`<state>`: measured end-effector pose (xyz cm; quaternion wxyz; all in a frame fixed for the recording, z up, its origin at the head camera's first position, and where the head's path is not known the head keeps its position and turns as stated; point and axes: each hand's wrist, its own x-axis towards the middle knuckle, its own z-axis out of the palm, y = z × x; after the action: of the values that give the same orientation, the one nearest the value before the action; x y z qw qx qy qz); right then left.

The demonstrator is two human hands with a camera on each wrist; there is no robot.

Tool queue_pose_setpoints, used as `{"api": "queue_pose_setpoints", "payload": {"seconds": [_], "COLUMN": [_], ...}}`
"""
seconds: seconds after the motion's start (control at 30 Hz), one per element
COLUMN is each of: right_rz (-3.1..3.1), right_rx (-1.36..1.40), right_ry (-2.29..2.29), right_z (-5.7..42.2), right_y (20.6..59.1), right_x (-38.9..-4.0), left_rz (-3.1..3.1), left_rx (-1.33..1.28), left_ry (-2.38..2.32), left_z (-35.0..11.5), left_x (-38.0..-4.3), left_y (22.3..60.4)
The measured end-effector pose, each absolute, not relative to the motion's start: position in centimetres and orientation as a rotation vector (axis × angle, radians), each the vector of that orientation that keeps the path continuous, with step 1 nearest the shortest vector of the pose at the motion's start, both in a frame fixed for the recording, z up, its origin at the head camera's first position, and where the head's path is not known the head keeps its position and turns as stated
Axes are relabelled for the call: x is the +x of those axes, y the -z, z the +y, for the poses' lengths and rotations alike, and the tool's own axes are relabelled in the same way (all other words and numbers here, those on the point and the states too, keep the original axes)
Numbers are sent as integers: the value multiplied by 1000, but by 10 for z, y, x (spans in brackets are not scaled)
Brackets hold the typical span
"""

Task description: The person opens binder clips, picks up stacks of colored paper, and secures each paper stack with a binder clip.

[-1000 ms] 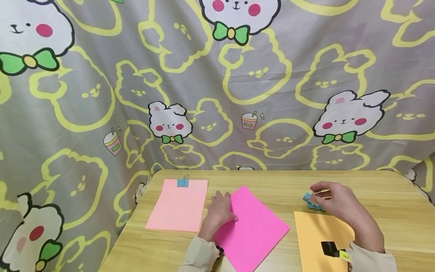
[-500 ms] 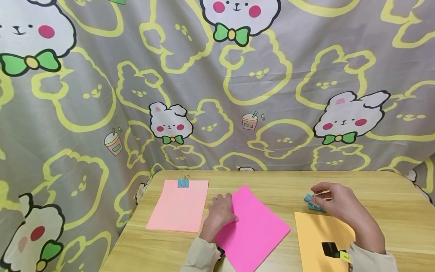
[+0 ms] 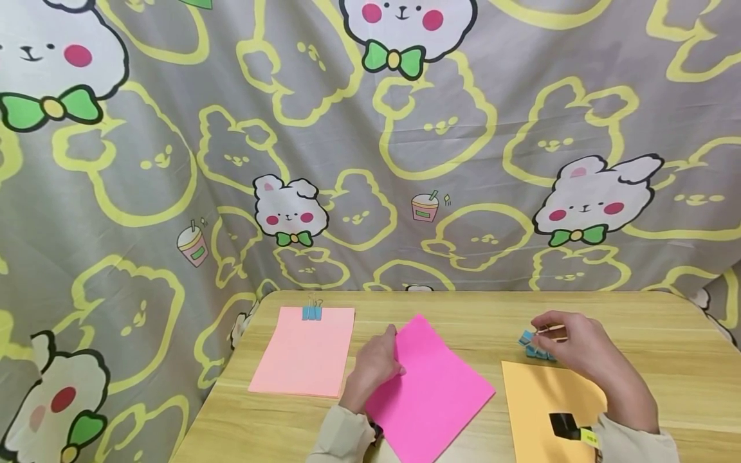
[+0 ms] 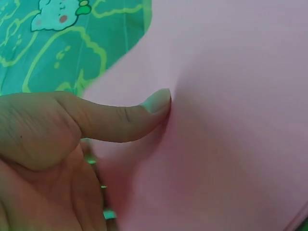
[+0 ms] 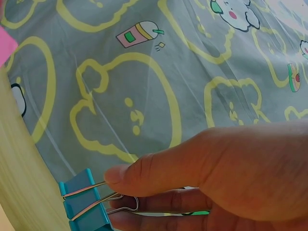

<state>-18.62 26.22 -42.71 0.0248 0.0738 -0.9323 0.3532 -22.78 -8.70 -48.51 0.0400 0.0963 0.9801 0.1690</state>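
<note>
At the middle of the table, my left hand [image 3: 373,366] pinches the left edge of a bright magenta sheet stack [image 3: 437,392]. The left wrist view shows the thumb [image 4: 130,118] on top, dimpling the paper [image 4: 231,120], with the other fingers behind it, mostly hidden. That edge is slightly bent up. To the right, my right hand [image 3: 579,347] pinches the wire handles of a blue binder clip [image 5: 84,192] between thumb and fingers. In the head view, blue clips [image 3: 528,339] sit under the fingertips, just beyond an orange sheet stack [image 3: 538,411].
Pale pink sheets [image 3: 303,354] lie at the left, with a blue binder clip [image 3: 311,313] on their far edge. The wooden table [image 3: 463,308] ends at a patterned grey curtain [image 3: 370,148] behind and on the left.
My left fingers have slid from lying over the magenta paper's edge to behind it, and that edge now bends up a little. My right hand stays in place on the clip.
</note>
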Motion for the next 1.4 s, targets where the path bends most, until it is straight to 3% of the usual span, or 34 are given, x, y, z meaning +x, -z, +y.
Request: {"api": "queue_pose_setpoints", "payload": {"seconds": [0.4, 0.73, 1.13, 1.4], "right_rz": [-2888, -2901, -2892, -2884], "right_rx": [206, 211, 226, 241], "right_ry": [-1079, -1086, -1089, -1075], "right_z": [265, 264, 261, 260], "right_y": [430, 427, 427, 428], "right_x": [-183, -184, -186, -187], "left_rz": [2966, 2813, 2555, 2537], "left_rx": [527, 549, 209, 261], "left_ry": [-732, -1140, -1883, -2021], "left_z": [-91, -113, -138, -139], "left_x": [-229, -242, -244, -254], "left_y": [488, 481, 452, 464]}}
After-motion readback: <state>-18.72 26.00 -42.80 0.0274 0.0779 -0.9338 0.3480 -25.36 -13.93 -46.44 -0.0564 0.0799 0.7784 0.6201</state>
